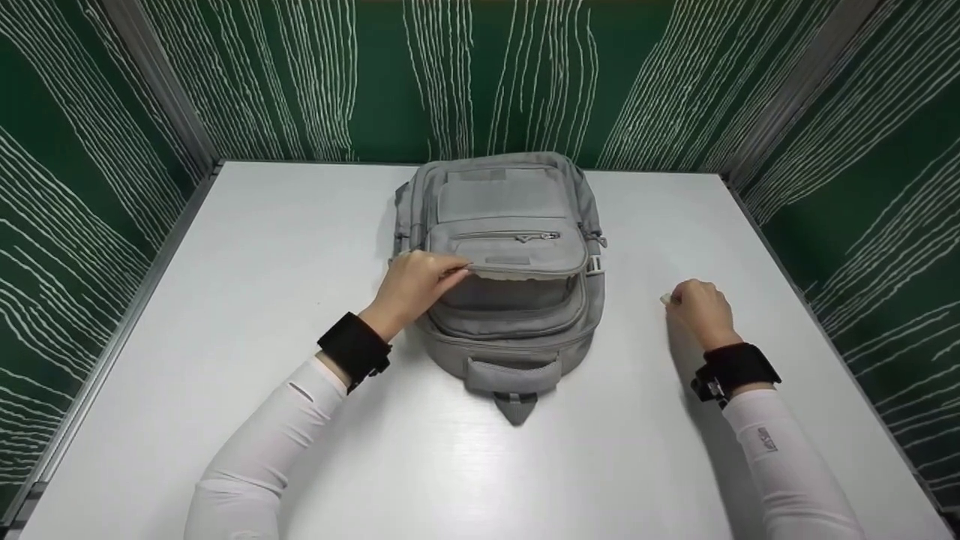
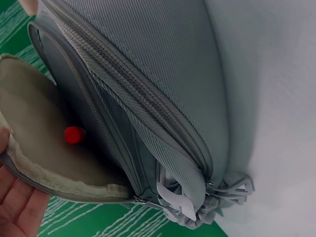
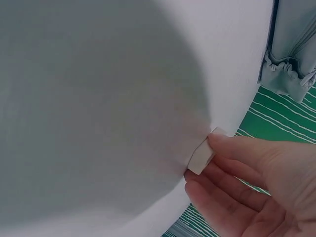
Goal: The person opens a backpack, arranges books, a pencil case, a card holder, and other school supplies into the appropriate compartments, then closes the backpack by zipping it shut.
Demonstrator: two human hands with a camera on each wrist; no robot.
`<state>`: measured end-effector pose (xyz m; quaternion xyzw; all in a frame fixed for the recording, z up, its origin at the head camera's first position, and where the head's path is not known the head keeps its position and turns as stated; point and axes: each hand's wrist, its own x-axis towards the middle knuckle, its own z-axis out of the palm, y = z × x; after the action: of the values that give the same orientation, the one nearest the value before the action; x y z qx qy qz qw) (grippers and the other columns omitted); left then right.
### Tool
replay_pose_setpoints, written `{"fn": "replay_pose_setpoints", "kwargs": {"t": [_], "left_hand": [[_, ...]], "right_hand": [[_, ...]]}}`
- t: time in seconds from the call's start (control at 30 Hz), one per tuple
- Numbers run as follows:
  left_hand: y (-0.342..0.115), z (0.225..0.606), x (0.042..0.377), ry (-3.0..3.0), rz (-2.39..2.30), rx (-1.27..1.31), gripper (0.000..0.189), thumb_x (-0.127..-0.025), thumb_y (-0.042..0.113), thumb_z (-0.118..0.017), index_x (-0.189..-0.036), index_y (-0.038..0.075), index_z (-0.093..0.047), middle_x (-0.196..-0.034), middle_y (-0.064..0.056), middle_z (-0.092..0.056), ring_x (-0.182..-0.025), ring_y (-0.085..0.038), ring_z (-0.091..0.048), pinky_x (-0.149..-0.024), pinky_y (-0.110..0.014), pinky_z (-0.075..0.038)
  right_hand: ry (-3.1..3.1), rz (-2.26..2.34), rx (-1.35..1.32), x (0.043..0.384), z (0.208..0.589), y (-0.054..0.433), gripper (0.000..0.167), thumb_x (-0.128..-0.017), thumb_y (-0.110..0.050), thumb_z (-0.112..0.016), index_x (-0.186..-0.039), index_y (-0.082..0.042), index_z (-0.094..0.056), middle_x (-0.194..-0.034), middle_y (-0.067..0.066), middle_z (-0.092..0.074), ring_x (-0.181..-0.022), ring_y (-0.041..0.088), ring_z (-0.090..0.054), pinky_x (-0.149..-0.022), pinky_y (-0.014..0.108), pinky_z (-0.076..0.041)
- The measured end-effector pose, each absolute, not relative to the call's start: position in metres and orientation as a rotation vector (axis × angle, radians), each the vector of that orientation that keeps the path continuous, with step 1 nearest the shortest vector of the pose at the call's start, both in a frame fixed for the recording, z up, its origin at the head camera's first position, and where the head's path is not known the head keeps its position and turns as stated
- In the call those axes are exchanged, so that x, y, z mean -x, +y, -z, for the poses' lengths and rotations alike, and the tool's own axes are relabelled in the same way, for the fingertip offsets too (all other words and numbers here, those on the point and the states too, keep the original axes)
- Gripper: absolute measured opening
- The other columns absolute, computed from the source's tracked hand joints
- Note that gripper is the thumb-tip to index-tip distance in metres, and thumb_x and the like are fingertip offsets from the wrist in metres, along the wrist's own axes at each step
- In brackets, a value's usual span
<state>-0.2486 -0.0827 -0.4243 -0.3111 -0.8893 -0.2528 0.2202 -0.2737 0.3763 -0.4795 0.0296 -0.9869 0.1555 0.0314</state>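
Observation:
A grey backpack (image 1: 517, 356) lies on the white table with its top handle (image 1: 514, 375) toward me. My left hand (image 1: 412, 289) pinches the edge of the front pocket's flap (image 1: 517, 251) and holds it up, so the pocket gapes. In the left wrist view, the thumb lies on the flap's beige lining (image 2: 34, 108) and the fingers are on its outer side. A red round-ended item (image 2: 74, 135) shows inside the pocket. To the right of the backpack, my right hand (image 1: 703, 311) pinches a small off-white block (image 3: 201, 155) between thumb and fingers, close to the table.
The white table (image 1: 300, 210) has green walls (image 1: 382, 75) with white wavy lines at its back and sides. Grey metal posts (image 1: 780, 97) stand at the back corners. A buckle (image 1: 595, 264) and zip pulls lie along the backpack's right side.

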Motion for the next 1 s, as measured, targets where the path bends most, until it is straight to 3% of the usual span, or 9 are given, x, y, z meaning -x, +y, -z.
{"fn": "replay_pose_setpoints", "kwargs": {"t": [0.13, 0.4, 0.57, 0.77, 1.0], "left_hand": [[-0.083, 0.424, 0.249, -2.466, 0.696, 0.859, 0.020, -0.099, 0.022, -0.068, -0.109, 0.009, -0.080, -0.098, -0.009, -0.082, -0.078, -0.024, -0.078, -0.070, -0.039, -0.063], [-0.084, 0.422, 0.251, -2.457, 0.713, 0.828, 0.021, -0.098, 0.022, -0.068, -0.110, 0.010, -0.080, -0.098, -0.010, -0.082, -0.082, -0.026, -0.079, -0.073, -0.041, -0.063], [-0.084, 0.421, 0.251, -2.462, 0.742, 0.808, 0.022, -0.098, 0.022, -0.068, -0.111, 0.010, -0.080, -0.101, -0.010, -0.081, -0.084, -0.025, -0.079, -0.073, -0.040, -0.063], [-0.082, 0.418, 0.252, -2.462, 0.780, 0.776, 0.021, -0.098, 0.022, -0.068, -0.109, 0.009, -0.080, -0.099, -0.011, -0.081, -0.083, -0.027, -0.079, -0.074, -0.043, -0.063], [-0.082, 0.415, 0.252, -2.470, 0.799, 0.758, 0.022, -0.099, 0.021, -0.067, -0.110, 0.007, -0.080, -0.102, -0.012, -0.081, -0.089, -0.030, -0.078, -0.079, -0.045, -0.063]], "right_hand": [[-3.020, -0.505, -0.151, 0.269, 0.478, 0.371, 0.025, -0.096, -0.009, -0.063, -0.103, 0.013, -0.073, -0.105, 0.037, -0.071, -0.093, 0.054, -0.069, -0.079, 0.062, -0.056], [-2.815, -0.505, -0.427, 0.262, 0.456, 0.330, 0.009, -0.093, -0.003, -0.070, -0.093, 0.005, -0.074, -0.088, 0.024, -0.073, -0.080, 0.039, -0.069, -0.071, 0.055, -0.055], [-2.725, -0.481, -0.625, 0.254, 0.438, 0.288, 0.002, -0.090, 0.000, -0.073, -0.091, -0.001, -0.073, -0.088, 0.015, -0.071, -0.080, 0.031, -0.069, -0.070, 0.049, -0.055], [-2.678, -0.416, -0.821, 0.252, 0.431, 0.249, 0.013, -0.085, 0.002, -0.077, -0.096, -0.003, -0.073, -0.093, 0.013, -0.070, -0.084, 0.030, -0.069, -0.074, 0.049, -0.058], [-2.674, -0.431, -0.849, 0.253, 0.428, 0.240, 0.015, -0.085, 0.002, -0.078, -0.099, -0.003, -0.074, -0.100, 0.015, -0.071, -0.092, 0.035, -0.070, -0.080, 0.051, -0.059]]}}
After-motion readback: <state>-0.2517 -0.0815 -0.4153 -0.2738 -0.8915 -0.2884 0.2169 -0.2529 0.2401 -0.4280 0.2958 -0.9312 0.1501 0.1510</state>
